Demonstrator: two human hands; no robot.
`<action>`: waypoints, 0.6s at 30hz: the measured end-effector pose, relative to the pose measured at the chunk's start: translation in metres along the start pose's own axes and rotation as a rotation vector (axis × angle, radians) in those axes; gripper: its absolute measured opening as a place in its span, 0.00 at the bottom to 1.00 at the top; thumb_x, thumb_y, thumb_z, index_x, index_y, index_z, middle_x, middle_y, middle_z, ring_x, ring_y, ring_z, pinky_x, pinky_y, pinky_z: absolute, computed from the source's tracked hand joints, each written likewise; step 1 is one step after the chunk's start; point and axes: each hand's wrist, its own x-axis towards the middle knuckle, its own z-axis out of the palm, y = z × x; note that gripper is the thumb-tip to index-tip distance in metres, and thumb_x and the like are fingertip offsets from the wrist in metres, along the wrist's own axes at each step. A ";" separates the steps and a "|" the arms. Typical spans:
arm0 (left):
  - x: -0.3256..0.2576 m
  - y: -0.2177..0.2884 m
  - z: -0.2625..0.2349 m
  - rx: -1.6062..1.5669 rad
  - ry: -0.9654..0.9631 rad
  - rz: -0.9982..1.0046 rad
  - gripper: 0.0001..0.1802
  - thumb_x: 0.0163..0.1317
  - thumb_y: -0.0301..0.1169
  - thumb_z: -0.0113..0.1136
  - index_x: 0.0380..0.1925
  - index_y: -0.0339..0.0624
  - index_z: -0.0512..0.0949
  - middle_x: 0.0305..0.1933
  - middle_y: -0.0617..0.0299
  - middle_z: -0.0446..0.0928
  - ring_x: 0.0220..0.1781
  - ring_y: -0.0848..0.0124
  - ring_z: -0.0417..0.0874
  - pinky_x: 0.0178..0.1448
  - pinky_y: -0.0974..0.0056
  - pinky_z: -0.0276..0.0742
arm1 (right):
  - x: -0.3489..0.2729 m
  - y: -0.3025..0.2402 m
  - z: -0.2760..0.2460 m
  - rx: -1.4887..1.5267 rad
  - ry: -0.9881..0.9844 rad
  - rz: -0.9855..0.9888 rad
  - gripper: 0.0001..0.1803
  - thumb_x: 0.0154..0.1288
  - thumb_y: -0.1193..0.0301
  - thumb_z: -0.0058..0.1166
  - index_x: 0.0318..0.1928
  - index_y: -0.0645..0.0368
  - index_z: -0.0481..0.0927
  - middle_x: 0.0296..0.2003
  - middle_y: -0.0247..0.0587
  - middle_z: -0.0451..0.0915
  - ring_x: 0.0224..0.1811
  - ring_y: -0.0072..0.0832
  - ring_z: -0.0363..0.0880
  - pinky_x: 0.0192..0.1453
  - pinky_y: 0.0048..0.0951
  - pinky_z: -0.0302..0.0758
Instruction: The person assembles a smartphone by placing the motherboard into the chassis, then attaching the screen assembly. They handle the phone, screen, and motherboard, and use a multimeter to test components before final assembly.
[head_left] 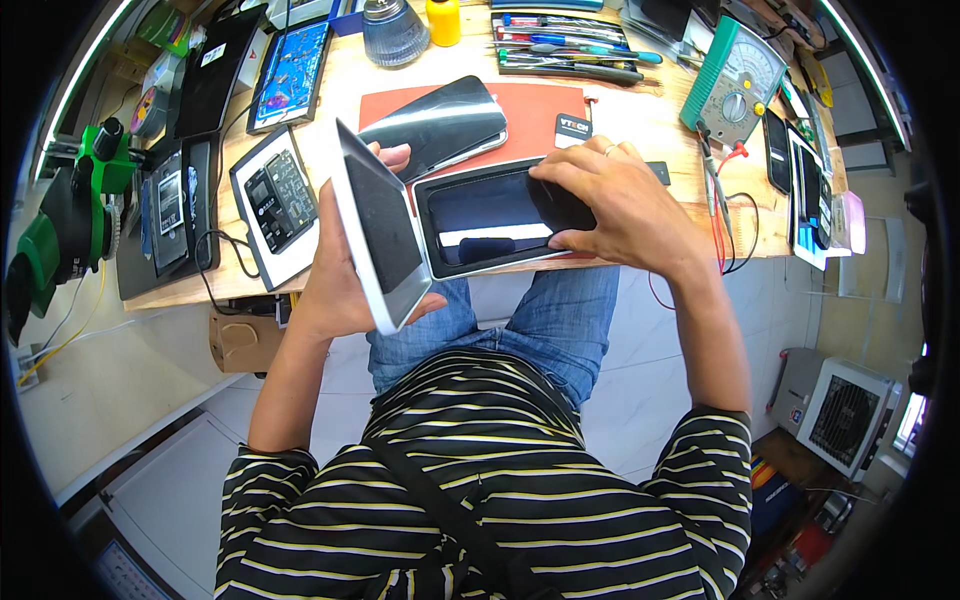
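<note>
A white hinged box with a dark lining stands open at the near edge of the workbench. My left hand grips its raised lid, fingers behind and thumb side toward me. In the base lies a black glossy phone, its screen reflecting light. My right hand reaches over the right end of the base, fingers and thumb closed round the phone's end. How firmly it grips, and that end of the phone, are hidden by the hand. Another dark phone rests behind the box, on a red mat.
A tool tray holding several screwdrivers and tweezers lies at the back. A green analog multimeter with leads stands at right, near more phones. At left are a circuit board on a white box and a green clamp stand.
</note>
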 end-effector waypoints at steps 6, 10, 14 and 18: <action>-0.027 -0.008 0.006 0.067 0.119 -0.050 0.59 0.42 0.54 0.82 0.73 0.43 0.65 0.77 0.46 0.65 0.81 0.53 0.63 0.86 0.46 0.46 | 0.018 -0.010 -0.008 -0.177 -0.155 -0.017 0.39 0.47 0.63 0.78 0.60 0.58 0.76 0.49 0.47 0.81 0.58 0.44 0.77 0.62 0.44 0.71; -0.032 -0.012 0.005 0.056 0.140 -0.051 0.60 0.42 0.53 0.83 0.74 0.42 0.64 0.76 0.47 0.66 0.80 0.53 0.66 0.86 0.45 0.48 | 0.020 -0.007 -0.007 -0.095 -0.147 0.018 0.46 0.41 0.63 0.79 0.64 0.53 0.74 0.51 0.45 0.80 0.59 0.46 0.75 0.65 0.46 0.70; -0.031 -0.012 0.006 -0.040 0.166 -0.048 0.61 0.42 0.50 0.84 0.75 0.43 0.62 0.76 0.48 0.66 0.78 0.51 0.67 0.83 0.45 0.55 | 0.020 0.002 -0.005 0.110 -0.095 0.009 0.43 0.39 0.63 0.75 0.61 0.55 0.74 0.48 0.47 0.76 0.55 0.46 0.75 0.62 0.44 0.71; -0.029 -0.012 -0.002 0.141 0.073 -0.009 0.63 0.41 0.51 0.84 0.76 0.44 0.61 0.75 0.48 0.67 0.77 0.51 0.68 0.81 0.44 0.59 | 0.014 0.014 -0.009 0.309 -0.078 0.037 0.47 0.34 0.63 0.75 0.61 0.55 0.74 0.46 0.41 0.76 0.52 0.38 0.75 0.62 0.40 0.70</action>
